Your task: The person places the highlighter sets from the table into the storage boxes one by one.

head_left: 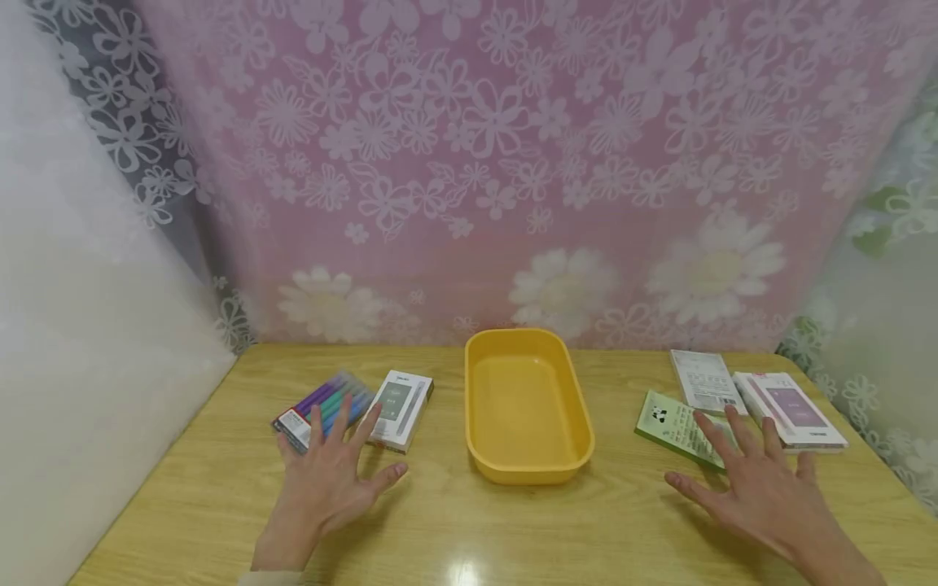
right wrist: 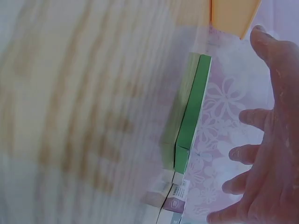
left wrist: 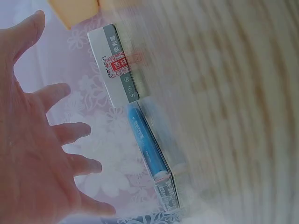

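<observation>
My left hand (head_left: 330, 492) hovers over the table with its fingers spread and holds nothing. Just beyond its fingertips lie a clear pack of purple, green and blue pens (head_left: 344, 399) and a white box (head_left: 405, 399) with a grey-green panel. In the left wrist view a blue pen (left wrist: 147, 142) shows through the pack, beside the end of the white box (left wrist: 112, 65). My right hand (head_left: 765, 496), fingers also spread and holding nothing, is above the table, its fingertips overlapping a green panda-print box (head_left: 674, 427). That box's green side (right wrist: 194, 107) shows in the right wrist view.
Between the hands stands a yellow plastic tray (head_left: 528, 470) with nothing in it. At the back right are a white printed pack (head_left: 703, 378) and a white box with a purple panel (head_left: 795, 407). A pink floral curtain (head_left: 440, 163) hangs behind the wooden table (head_left: 469, 529).
</observation>
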`<state>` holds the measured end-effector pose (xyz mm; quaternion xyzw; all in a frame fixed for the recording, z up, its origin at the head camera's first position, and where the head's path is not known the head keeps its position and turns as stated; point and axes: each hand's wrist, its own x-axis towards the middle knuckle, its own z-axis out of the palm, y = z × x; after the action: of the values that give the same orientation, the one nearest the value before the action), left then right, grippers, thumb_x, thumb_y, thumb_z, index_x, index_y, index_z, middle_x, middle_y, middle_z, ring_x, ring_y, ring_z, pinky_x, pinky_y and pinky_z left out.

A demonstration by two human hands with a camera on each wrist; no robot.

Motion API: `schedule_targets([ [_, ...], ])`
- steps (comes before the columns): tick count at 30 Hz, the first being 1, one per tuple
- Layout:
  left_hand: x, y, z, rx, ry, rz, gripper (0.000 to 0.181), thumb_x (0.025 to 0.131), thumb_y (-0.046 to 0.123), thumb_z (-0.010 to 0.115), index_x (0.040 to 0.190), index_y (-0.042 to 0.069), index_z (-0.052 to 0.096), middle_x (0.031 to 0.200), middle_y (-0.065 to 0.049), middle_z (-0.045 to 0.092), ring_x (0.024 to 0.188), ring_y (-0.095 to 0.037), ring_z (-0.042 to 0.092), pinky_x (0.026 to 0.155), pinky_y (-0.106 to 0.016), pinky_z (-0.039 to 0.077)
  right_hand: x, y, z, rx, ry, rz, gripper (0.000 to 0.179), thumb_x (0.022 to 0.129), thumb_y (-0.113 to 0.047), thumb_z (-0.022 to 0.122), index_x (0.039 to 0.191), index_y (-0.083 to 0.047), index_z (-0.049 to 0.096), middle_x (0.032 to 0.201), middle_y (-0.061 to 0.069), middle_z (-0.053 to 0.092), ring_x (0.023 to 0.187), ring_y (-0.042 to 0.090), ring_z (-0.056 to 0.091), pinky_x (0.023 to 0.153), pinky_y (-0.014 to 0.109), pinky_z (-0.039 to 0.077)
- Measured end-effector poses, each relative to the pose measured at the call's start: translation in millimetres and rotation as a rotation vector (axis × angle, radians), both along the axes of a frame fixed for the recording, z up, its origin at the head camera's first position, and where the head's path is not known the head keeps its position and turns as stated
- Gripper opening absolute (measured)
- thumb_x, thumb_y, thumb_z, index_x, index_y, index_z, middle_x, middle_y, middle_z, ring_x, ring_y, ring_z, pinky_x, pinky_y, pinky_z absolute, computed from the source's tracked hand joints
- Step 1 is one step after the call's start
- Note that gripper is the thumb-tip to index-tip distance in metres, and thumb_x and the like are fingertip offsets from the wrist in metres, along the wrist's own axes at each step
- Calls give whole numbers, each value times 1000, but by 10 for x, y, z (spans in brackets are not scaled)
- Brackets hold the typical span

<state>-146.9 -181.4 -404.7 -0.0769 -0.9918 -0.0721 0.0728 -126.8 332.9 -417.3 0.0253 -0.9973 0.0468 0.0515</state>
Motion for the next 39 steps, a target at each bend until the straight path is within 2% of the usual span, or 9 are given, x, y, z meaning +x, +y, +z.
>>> schedule_targets([
  [5,-8,-1,15,5,-30,-24,87,90,77,50,161,29,32,166,-19,30,147,-60,25,99,-93,11,-12,-70,9,-30,57,76,95,88,-71,62,161,-16,33,157,34,35,140,60,29,96,83,31],
  [11,-126,-1,57,16,-42,-63,86,91,76,50,161,29,32,166,-17,32,147,-60,26,99,-92,15,-89,-206,101,-140,47,125,85,92,-65,63,154,-11,44,155,30,42,133,55,43,88,73,45],
  [17,-242,6,56,47,-95,-83,85,92,73,52,161,26,34,165,-19,32,147,-59,28,104,-89,19,-190,-367,211,-183,46,145,80,93,-65,61,151,-11,49,153,26,47,132,53,48,91,72,46],
  [20,-283,21,47,75,-114,-88,85,92,72,52,161,25,34,165,-19,32,148,-57,28,105,-87,20,-226,-433,246,-184,49,163,76,94,-65,59,150,-14,51,150,24,51,128,52,53,87,70,49],
  [25,-343,41,32,70,-111,-94,85,94,71,52,160,20,36,164,-18,35,147,-53,34,104,-84,28,-288,-544,269,-212,53,204,68,95,-63,59,146,-17,56,144,21,58,122,48,60,82,65,54],
  [29,-402,74,25,70,-106,-113,83,95,69,52,159,19,38,162,-17,39,145,-49,40,103,-80,36,-351,-629,299,-231,53,231,63,97,-59,60,142,-16,60,140,19,62,121,46,62,86,63,54],
  [33,-477,121,21,82,-109,-121,81,96,68,52,158,19,40,161,-15,42,145,-46,40,104,-77,37,-434,-707,330,-267,27,256,61,98,-58,58,142,-15,60,137,16,65,116,41,66,84,58,56],
  [39,-586,197,14,101,-127,-115,77,97,65,53,157,18,42,160,-19,41,141,-51,42,103,-77,38,-565,-806,355,-362,-11,286,59,99,-53,60,140,-10,60,131,17,68,107,34,70,80,51,59],
])
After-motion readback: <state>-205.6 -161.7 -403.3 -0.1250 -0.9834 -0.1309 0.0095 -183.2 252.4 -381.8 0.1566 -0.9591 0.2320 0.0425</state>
